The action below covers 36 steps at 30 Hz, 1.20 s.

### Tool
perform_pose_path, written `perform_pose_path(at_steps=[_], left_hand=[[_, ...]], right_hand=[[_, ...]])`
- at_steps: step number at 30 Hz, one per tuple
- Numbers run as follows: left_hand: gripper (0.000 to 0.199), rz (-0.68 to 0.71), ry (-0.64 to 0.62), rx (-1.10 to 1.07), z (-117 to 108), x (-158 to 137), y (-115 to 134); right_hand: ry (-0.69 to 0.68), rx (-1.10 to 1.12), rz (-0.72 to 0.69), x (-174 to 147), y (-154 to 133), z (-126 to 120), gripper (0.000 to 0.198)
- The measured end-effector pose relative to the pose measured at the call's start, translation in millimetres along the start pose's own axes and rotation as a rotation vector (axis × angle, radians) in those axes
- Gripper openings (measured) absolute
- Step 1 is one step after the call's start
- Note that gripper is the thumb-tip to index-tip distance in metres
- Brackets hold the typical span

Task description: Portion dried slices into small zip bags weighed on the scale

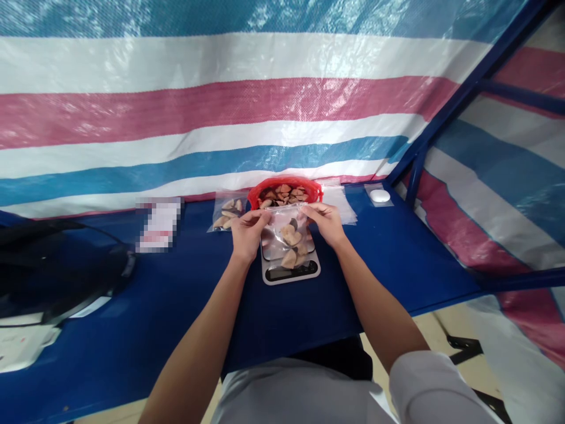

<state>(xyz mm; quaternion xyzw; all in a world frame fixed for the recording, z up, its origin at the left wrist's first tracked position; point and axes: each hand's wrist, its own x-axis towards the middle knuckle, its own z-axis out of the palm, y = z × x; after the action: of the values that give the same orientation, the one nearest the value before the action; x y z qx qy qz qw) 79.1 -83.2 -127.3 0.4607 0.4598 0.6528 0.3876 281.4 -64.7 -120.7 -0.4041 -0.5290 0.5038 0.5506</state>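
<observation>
A clear plastic zip bag (pixel 290 237) with several pale, dark-edged dried slices in its lower part hangs between my hands. My left hand (pixel 248 232) pinches its top left corner, and my right hand (pixel 325 222) pinches the top right corner. Below and behind the bag is a white kitchen scale (pixel 291 280) with a shiny plate and a dark display; whether the bag touches it I cannot tell. Just beyond stands a red basket (pixel 318 189) of similar brownish slices. Left of the basket lies another clear bag of slices (pixel 228 213).
Flat clear bags (pixel 343 203) are stacked right of the basket. A white round object (pixel 380 196) lies on a small bag farther right. At left are a blurred-out packet (pixel 161 225), a black object (pixel 57 265) and a white box (pixel 26 341) on the blue table (pixel 176 330). Striped sheeting (pixel 220 106) rises behind.
</observation>
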Motion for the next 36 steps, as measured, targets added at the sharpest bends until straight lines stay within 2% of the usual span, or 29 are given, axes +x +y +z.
perform_pose_path(at_steps=[9,17,24,28,36], left_hand=[[0.022,0.023,-0.012,0.038,0,-2,3],[0.027,-0.083,-0.073,-0.027,9,1,11],[0.028,0.018,-0.024,-0.053,20,9,10],[0.028,0.026,-0.002,-0.055,18,6,4],[0.028,-0.012,-0.058,0.015,8,3,8]], right_hand=[[-0.004,0.047,0.054,-2,0,4,0.035],[0.017,0.059,0.047,1,2,3,0.034],[0.083,0.109,0.015,4,2,0,0.031],[0.080,0.098,0.010,3,1,0,0.029],[0.072,0.029,-0.009,1,-1,2,0.028]])
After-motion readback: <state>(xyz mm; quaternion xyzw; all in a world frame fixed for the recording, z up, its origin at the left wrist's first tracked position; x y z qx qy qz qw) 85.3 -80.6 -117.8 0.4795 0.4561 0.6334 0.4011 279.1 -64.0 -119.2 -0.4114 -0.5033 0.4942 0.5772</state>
